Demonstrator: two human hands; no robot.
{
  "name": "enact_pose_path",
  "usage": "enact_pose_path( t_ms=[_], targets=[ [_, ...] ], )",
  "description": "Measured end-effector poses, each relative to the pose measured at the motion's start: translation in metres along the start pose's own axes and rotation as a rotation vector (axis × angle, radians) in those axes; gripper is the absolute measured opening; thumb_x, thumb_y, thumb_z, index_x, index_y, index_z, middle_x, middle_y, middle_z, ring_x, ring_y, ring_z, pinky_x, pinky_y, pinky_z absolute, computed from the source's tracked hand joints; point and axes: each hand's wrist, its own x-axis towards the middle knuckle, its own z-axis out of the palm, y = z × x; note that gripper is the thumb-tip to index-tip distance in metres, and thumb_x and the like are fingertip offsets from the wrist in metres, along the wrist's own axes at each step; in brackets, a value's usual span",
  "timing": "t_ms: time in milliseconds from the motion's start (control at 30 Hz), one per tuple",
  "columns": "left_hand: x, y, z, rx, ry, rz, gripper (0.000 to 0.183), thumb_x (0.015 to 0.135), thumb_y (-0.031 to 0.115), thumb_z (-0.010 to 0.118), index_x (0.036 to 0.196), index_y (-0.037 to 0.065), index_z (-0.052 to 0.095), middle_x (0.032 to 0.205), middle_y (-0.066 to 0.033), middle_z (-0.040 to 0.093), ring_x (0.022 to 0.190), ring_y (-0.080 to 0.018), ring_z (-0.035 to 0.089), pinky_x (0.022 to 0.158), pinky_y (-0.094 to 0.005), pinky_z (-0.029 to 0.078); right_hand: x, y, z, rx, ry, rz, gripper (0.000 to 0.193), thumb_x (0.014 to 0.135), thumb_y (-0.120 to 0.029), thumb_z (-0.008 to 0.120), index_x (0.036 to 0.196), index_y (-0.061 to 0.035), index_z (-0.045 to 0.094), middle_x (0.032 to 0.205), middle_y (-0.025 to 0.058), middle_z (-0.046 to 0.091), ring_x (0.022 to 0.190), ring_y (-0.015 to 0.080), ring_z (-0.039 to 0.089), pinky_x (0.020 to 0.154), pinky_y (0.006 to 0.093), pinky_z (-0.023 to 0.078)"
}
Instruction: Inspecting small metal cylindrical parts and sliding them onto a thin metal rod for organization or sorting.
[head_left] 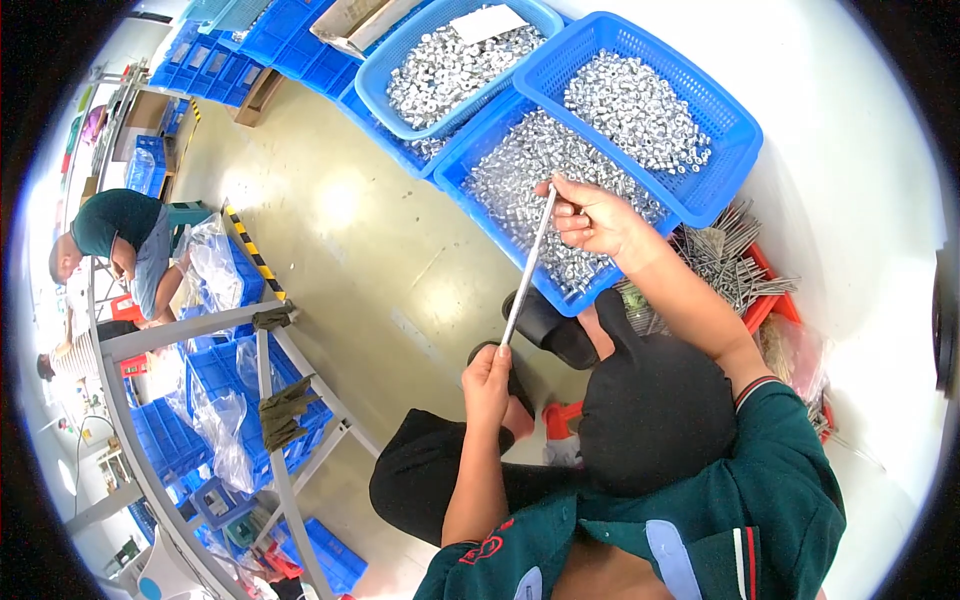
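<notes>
A thin, straight silver metal rod slants between my two hands. My left hand pinches its lower end, closed, above my knees. With thumb and fingers, my right hand grips the upper end, over a blue crate of small silver metal pieces. Whether a small piece sits on the rod at the right fingertips cannot be made out. A blue perforated basket holding more short silver cylinders rests partly on the crate's far right side.
Beside my right forearm, a red bin holds many thin metal rods. A light-blue basket of silver pieces stands farther back. At left are a grey metal frame, blue crates with plastic bags, and a bent-over person.
</notes>
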Motion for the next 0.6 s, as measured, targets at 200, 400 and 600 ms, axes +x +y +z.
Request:
enact_pose_path(
  t_ms=[200, 400, 600],
  targets=[
    [-0.002, -0.001, -0.002, 0.023, 0.011, 0.003, 0.029, 0.087, 0.027, 0.054, 0.069, 0.004, 0.054, 0.054, 0.0058, 0.041, 0.048, -0.0031, 0.034, 0.043, -0.0194, 0.026, -0.003, -0.004, 0.012, -0.504, 0.119, -0.223, 0.021, 0.088, -0.019, 0.052, 0.094, -0.0005, 0.058, 0.058, -0.0074, 0.036, 0.045, -0.0003, 0.029, 0.038, 0.0143, 0.021],
    [-0.003, 0.002, 0.0, -0.063, -0.014, -0.031, 0.028, 0.087, 0.028, 0.054, 0.07, 0.005, 0.054, 0.053, 0.0061, 0.04, 0.046, -0.003, 0.033, 0.041, -0.0193, 0.025, -0.004, -0.004, 0.023, -0.694, 0.201, -0.314, 0.018, 0.085, -0.019, 0.055, 0.092, -0.0029, 0.06, 0.056, -0.0079, 0.039, 0.043, 0.0005, 0.03, 0.037, 0.0161, 0.021],
    [-0.001, 0.013, 0.001, -0.124, 0.019, -0.093, 0.029, 0.088, 0.029, 0.052, 0.07, 0.006, 0.052, 0.052, 0.0061, 0.039, 0.042, -0.0022, 0.03, 0.038, -0.0191, 0.022, -0.001, 0.037, 0.033, -0.755, 0.123, -0.044, 0.02, 0.081, -0.024, 0.061, 0.092, -0.0065, 0.062, 0.056, -0.0083, 0.042, 0.043, 0.0007, 0.031, 0.037, 0.0177, 0.021]
  ],
)
